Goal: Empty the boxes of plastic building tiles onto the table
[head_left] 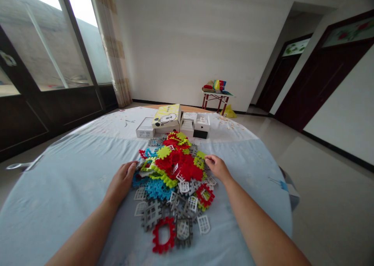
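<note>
A heap of plastic interlocking tiles [175, 168] in red, lime, blue, grey and white lies in the middle of a round table under a pale blue cloth [67, 172]. My left hand [122, 180] rests flat at the heap's left edge, fingers stretched onto the blue and grey pieces. My right hand [216, 167] sits at the heap's right edge with its fingers curled against the tiles; what they hold, if anything, is hidden. A red frame piece [163, 235] lies nearest to me.
Behind the heap stand a yellow cartoon-mouse box [167, 116], a white box [145, 128] and white and black boxes [200, 125]. Beyond the table are a small red-legged table [215, 96] with bright things, large windows at left, dark doors at right.
</note>
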{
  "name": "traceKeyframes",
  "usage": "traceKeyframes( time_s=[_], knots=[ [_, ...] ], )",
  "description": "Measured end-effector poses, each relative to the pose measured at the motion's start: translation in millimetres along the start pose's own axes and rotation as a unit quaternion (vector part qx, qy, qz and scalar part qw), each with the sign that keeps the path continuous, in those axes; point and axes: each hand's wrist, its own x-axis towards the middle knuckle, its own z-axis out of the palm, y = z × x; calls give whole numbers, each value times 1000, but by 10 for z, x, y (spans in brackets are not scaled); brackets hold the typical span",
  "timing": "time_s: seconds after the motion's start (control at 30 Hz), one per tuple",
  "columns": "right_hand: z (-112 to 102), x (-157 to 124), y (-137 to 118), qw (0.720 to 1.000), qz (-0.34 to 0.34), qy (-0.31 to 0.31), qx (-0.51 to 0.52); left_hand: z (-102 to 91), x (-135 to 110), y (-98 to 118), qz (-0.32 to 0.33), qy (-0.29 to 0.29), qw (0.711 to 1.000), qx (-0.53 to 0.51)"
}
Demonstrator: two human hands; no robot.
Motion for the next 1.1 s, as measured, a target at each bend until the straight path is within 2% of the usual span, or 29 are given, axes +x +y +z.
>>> traceKeyframes(
  time_s=[0.17,0.27,0.43,0.53,0.67,0.8,0.93,1.0,1.1],
  knots=[
    [-21,-3,-68,999,-17,-9,26,1,11,-24,-1,1,1000,-11],
    [-28,-9,-107,999,-25,-18,41,-6,21,-25,-11,24,1000,-3],
    [-13,14,-107,999,-27,26,16,-106,53,100,-62,67,996,-5],
    [30,117,-94,999,-24,30,-13,-181,174,172,-91,73,991,-57],
    [153,375,-115,998,-38,-3,-56,-208,434,175,-113,75,987,-90],
    [363,607,-169,998,15,-30,-50,-138,566,99,-123,91,985,-75],
    [508,644,-212,998,26,-47,-15,-51,543,-59,-114,92,988,-53],
    [487,601,-218,999,18,-41,18,-26,537,-176,-115,87,988,-57],
    [331,545,-171,997,11,-6,81,-11,557,-338,-127,83,985,-84]
  ],
)
